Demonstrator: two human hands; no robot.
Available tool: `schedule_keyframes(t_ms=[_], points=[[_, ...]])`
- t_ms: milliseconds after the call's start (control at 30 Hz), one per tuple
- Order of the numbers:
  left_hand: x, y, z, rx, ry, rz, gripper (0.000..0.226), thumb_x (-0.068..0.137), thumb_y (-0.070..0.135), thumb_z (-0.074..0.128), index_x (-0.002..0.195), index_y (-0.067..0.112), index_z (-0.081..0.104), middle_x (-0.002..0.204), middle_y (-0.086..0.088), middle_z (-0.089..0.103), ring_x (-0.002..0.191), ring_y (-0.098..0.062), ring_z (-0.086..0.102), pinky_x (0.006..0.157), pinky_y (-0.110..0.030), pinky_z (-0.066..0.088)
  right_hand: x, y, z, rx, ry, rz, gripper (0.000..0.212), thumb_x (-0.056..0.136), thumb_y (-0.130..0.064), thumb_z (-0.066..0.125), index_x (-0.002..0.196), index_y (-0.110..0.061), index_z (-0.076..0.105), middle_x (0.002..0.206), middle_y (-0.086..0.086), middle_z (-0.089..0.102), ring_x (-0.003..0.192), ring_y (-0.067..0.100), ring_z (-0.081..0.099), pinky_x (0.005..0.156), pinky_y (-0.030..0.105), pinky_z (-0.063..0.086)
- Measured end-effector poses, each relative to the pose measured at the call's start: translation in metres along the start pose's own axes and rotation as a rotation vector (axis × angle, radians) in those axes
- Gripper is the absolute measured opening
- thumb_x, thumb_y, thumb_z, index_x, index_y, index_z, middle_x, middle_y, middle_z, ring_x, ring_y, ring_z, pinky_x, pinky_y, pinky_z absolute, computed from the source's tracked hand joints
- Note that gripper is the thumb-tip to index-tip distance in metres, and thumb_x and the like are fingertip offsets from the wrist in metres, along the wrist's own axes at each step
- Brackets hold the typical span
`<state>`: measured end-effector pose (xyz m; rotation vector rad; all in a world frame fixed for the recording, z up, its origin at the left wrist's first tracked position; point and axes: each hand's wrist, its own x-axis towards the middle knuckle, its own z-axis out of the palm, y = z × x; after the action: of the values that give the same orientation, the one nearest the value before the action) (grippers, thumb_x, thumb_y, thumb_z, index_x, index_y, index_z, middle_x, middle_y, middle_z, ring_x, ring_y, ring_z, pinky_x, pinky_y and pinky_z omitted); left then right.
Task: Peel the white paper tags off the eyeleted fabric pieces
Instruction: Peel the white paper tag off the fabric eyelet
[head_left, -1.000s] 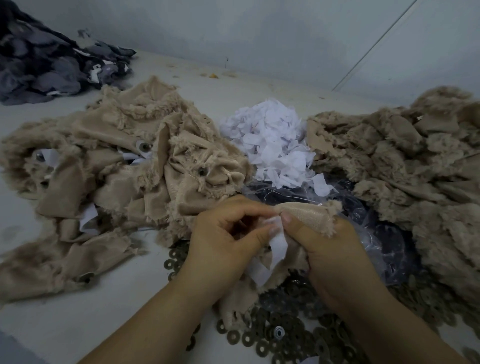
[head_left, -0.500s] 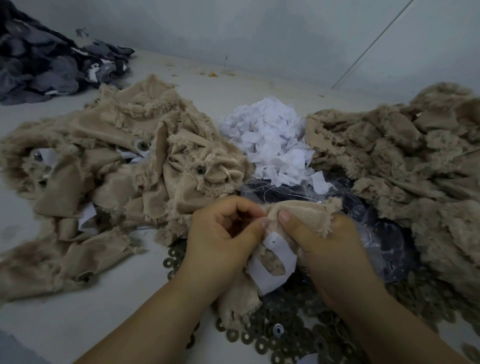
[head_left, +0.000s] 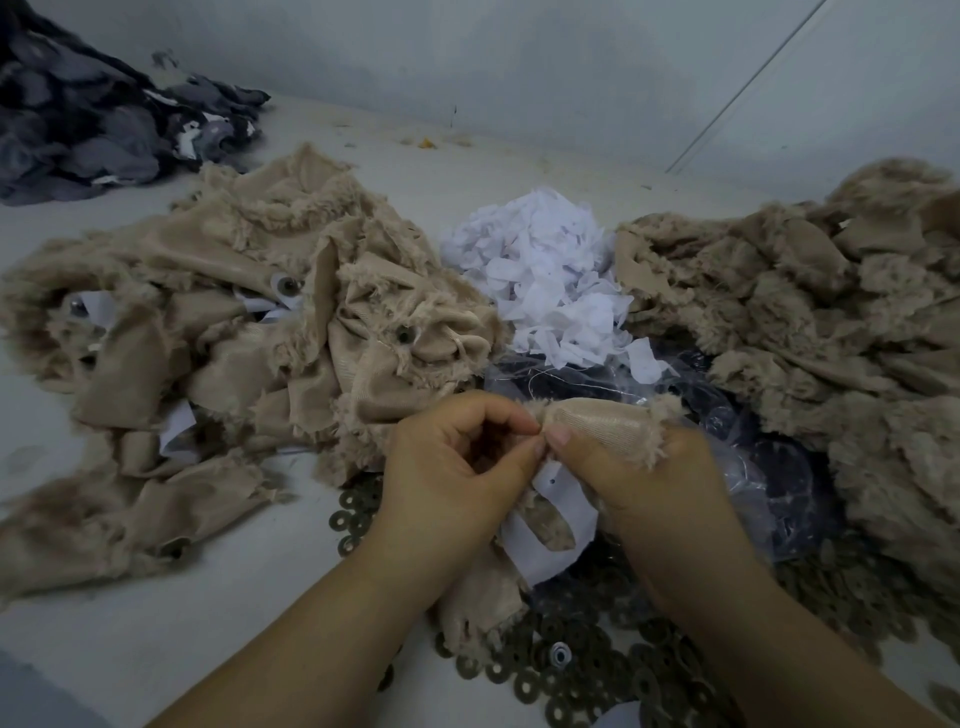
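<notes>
One white paper tag (head_left: 558, 525) hangs half-peeled from the tan fabric piece (head_left: 597, 415) held between both hands.

Left hand (head_left: 452, 467) and right hand (head_left: 649, 488) each pinch the fabric's frayed top edge, thumbs meeting; a slow pull close to the cloth should free the tag whole, for the white scrap heap (head_left: 545, 275) beyond.

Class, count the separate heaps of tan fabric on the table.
2: the left heap with tags showing, the right heap beside the white paper pile. One more piece is held in both hands.
</notes>
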<state>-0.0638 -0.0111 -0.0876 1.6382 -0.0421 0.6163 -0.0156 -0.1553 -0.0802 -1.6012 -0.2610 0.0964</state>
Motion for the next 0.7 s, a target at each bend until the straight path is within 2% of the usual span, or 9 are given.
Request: schedule_keyframes(t_ms=[67, 133, 233, 333, 533, 700], points=[[-0.0006, 0.0008, 0.0000, 0.000, 0.000, -0.001, 0.017, 0.081, -0.004, 0.074, 0.084, 0.013, 0.073, 0.079, -0.003, 0.072, 0.073, -0.016, 0.069, 0.068, -0.024, 0.057, -0.0001, -0.0001, -0.0001, 0.062, -0.030, 0.075, 0.029, 0.065, -0.036, 0.082, 0.085, -0.015, 0.079, 0.086, 0.009, 0.078, 0.084, 0.029, 0.076, 0.079, 0.051, 0.061], [-0.0011, 0.0015, 0.0003, -0.019, -0.006, -0.014, 0.017, 0.080, -0.004, 0.075, 0.084, 0.012, 0.073, 0.079, -0.002, 0.073, 0.074, -0.016, 0.070, 0.068, -0.024, 0.058, -0.0003, -0.0016, -0.0005, 0.147, -0.050, 0.152, 0.035, 0.060, -0.037, 0.080, 0.084, -0.012, 0.079, 0.086, 0.014, 0.078, 0.083, 0.034, 0.076, 0.072, 0.049, 0.062], [-0.0007, 0.0026, 0.0005, -0.055, -0.012, -0.032, 0.017, 0.079, -0.005, 0.075, 0.083, 0.012, 0.073, 0.081, -0.003, 0.073, 0.075, -0.017, 0.070, 0.069, -0.024, 0.057, 0.0002, -0.0035, -0.0006, 0.241, -0.070, 0.206, 0.031, 0.062, -0.029, 0.077, 0.083, -0.007, 0.078, 0.087, 0.019, 0.077, 0.080, 0.036, 0.076, 0.064, 0.043, 0.063], [0.0005, 0.0035, 0.0001, -0.091, -0.005, -0.046, 0.019, 0.079, -0.005, 0.075, 0.082, 0.014, 0.073, 0.081, -0.004, 0.074, 0.075, -0.018, 0.071, 0.070, -0.025, 0.058, 0.0003, -0.0041, -0.0001, 0.281, -0.093, 0.219, 0.021, 0.065, -0.025, 0.074, 0.079, -0.012, 0.080, 0.088, 0.018, 0.077, 0.080, 0.034, 0.076, 0.064, 0.040, 0.063], [0.0006, 0.0018, -0.0011, -0.122, 0.001, -0.054, 0.026, 0.081, -0.010, 0.071, 0.080, 0.016, 0.073, 0.078, -0.006, 0.072, 0.071, -0.018, 0.068, 0.067, -0.023, 0.056, -0.0002, -0.0042, 0.0013, 0.290, -0.084, 0.202, 0.023, 0.067, -0.026, 0.073, 0.083, -0.011, 0.080, 0.090, 0.019, 0.077, 0.083, 0.037, 0.075, 0.068, 0.047, 0.063], [-0.0001, 0.0011, 0.0011, -0.181, 0.043, -0.075, 0.019, 0.076, 0.001, 0.071, 0.077, 0.019, 0.074, 0.075, -0.003, 0.072, 0.069, -0.016, 0.067, 0.065, -0.022, 0.055, -0.0017, -0.0053, 0.0024, 0.285, -0.069, 0.209, 0.025, 0.065, -0.026, 0.075, 0.083, -0.010, 0.080, 0.089, 0.019, 0.077, 0.081, 0.036, 0.076, 0.067, 0.045, 0.063]])
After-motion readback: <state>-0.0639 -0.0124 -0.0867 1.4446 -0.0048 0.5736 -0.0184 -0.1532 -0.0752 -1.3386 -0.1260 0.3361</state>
